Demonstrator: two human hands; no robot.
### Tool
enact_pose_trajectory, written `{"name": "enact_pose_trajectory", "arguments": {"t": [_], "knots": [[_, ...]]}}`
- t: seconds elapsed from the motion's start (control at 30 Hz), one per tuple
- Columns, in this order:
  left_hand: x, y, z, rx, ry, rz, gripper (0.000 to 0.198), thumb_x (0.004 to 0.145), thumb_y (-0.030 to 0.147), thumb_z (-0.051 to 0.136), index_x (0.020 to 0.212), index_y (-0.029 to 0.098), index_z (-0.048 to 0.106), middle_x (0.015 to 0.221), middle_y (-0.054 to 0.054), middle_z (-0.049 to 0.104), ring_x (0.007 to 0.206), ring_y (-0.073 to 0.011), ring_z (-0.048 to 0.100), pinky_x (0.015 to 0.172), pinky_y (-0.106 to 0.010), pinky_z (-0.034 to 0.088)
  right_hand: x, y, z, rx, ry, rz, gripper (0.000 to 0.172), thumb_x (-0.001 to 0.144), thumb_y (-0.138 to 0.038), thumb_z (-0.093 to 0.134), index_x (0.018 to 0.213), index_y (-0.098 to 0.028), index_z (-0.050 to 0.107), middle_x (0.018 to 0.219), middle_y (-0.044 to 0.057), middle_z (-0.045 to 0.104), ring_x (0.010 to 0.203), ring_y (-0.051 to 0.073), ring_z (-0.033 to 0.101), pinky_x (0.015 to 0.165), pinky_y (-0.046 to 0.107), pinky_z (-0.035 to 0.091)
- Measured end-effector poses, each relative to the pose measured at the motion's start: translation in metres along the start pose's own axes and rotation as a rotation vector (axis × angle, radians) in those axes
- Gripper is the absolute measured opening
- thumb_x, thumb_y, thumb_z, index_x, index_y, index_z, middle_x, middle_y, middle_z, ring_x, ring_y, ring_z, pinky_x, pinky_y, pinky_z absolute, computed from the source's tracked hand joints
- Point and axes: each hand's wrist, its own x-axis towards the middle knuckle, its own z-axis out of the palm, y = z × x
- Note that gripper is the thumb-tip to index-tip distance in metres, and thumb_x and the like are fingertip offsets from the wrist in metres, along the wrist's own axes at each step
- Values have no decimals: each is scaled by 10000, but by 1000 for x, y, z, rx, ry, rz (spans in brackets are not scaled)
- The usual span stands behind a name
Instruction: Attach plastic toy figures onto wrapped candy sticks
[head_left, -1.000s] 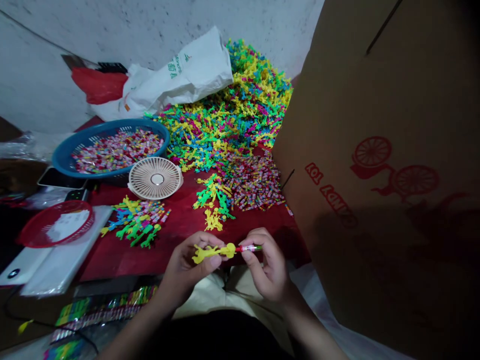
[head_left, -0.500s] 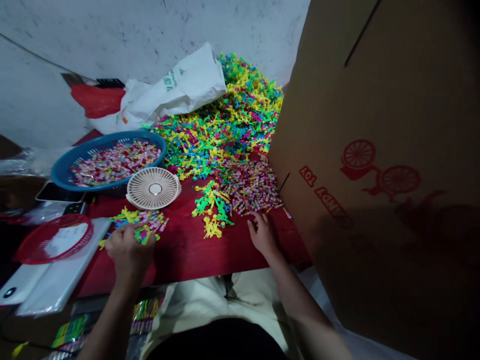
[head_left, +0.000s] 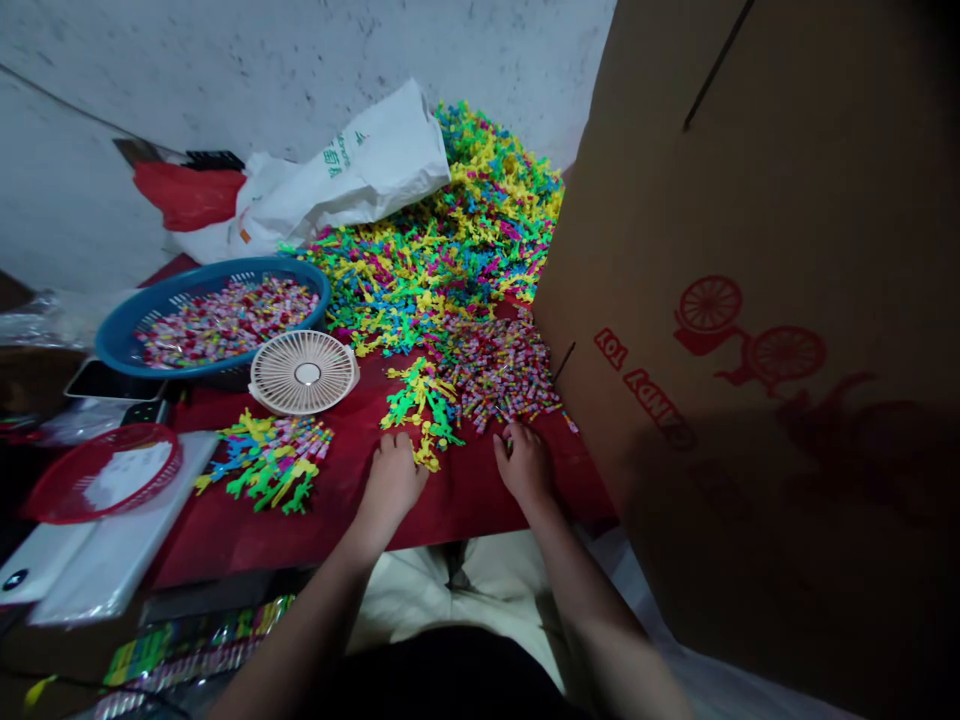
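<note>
Bent fingers of my left hand [head_left: 396, 480] are at the lower end of a small group of yellow and green plastic toy figures [head_left: 420, 395], with the thumb against a yellow one; the fingertips are partly hidden. My right hand [head_left: 526, 465] rests at the near edge of a heap of small wrapped candy tubes [head_left: 499, 370]. Its thumb and fingers are curled together, and whatever lies between them is too small to make out. Left of my left hand lies a fanned bunch of figures joined to candy tubes [head_left: 274, 460].
A large cardboard box [head_left: 675, 250] walls off the right side. Behind are a big pile of coloured figures [head_left: 480, 220] and a white sack [head_left: 375, 165]. On the left are a blue basket of candy tubes [head_left: 112, 340], a round fan [head_left: 304, 372] and a red basket [head_left: 56, 510].
My left hand has left the bunch on the left and moved right to the yellow and green figures. The bunch now lies uncovered. My right hand has stayed almost in place.
</note>
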Motion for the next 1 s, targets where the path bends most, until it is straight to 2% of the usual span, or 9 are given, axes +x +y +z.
{"name": "enact_pose_trajectory", "arguments": {"t": [0.13, 0.27, 0.37, 0.5, 0.57, 0.63, 0.7, 0.83, 1.0], "knots": [[-4, -17, -11, -218, 2, -57, 342, 735, 101, 675, 1046, 181, 558, 1083, -116, 621, 1037, -289, 654, 1001, -460, 526, -5, 1, 3, 39, 50, 50, 220, 1039, -263, 494, 1092, -138, 666, 978, 163, 736, 884, 276, 648, 774, 353, 455], [-11, -25, -16, -481, 18, -120, 450, 716, 206, 663, 1141, 200, 515, 974, -31, 576, 833, -196, 641, 802, -351, 568, -6, 0, 2, 146, 135, 69, 380, 1084, -301, 401, 1329, -89, 599, 1095, 217, 744, 954, 297, 690, 783, 383, 515], [-22, -16, -23, -637, -15, -130, 450, 704, 255, 606, 1147, 197, 548, 859, 12, 556, 763, -172, 618, 730, -292, 542, -9, -9, -5, 265, 182, 13, 398, 1107, -338, 354, 1313, -133, 627, 1213, 210, 723, 1106, 291, 686, 918, 428, 552], [-47, 15, -46, -796, -155, -99, 249, 787, 331, 631, 985, 185, 667, 811, -16, 648, 838, -218, 649, 814, -320, 535, -28, -43, -28, 511, 141, -47, 349, 1125, -368, 379, 1187, -210, 684, 1120, 118, 731, 1062, 232, 693, 945, 384, 562], [-62, 33, -60, -812, -218, -42, 236, 865, 381, 662, 1008, 198, 699, 929, -50, 716, 969, -250, 671, 911, -338, 523, -41, -64, -49, 705, 61, -53, 280, 1117, -365, 445, 1168, -231, 686, 1113, 85, 723, 1051, 216, 686, 935, 358, 552], [-74, 48, -72, -769, -284, 77, 244, 949, 409, 629, 1062, 210, 712, 1045, -73, 737, 1059, -262, 672, 970, -341, 510, -52, -83, -71, 836, -36, -51, 225, 1107, -348, 491, 1208, -248, 665, 1108, 61, 704, 1021, 201, 675, 908, 333, 543], [-82, 59, -81, -710, -347, 200, 242, 1012, 403, 569, 1066, 216, 712, 1044, -73, 734, 1018, -245, 677, 933, -321, 519, -59, -96, -92, 898, -98, -63, 177, 1091, -331, 533, 1199, -252, 649, 1077, 48, 679, 983, 196, 659, 876, 323, 533], [-91, 69, -90, -611, -405, 326, 237, 1052, 378, 514, 990, 224, 683, 918, -46, 707, 854, -211, 666, 785, -288, 526, -62, -103, -118, 875, -145, -143, 109, 1061, -301, 579, 1086, -239, 665, 1008, 47, 630, 987, 218, 613, 895, 362, 504], [-93, 74, -99, -517, -391, 428, 227, 1067, 346, 488, 998, 230, 670, 962, -59, 714, 922, -222, 682, 833, -296, 532, -60, -103, -130, 835, -146, -206, 89, 1039, -239, 582, 1088, -242, 657, 993, 47, 607, 1009, 231, 574, 872, 379, 485]]}}
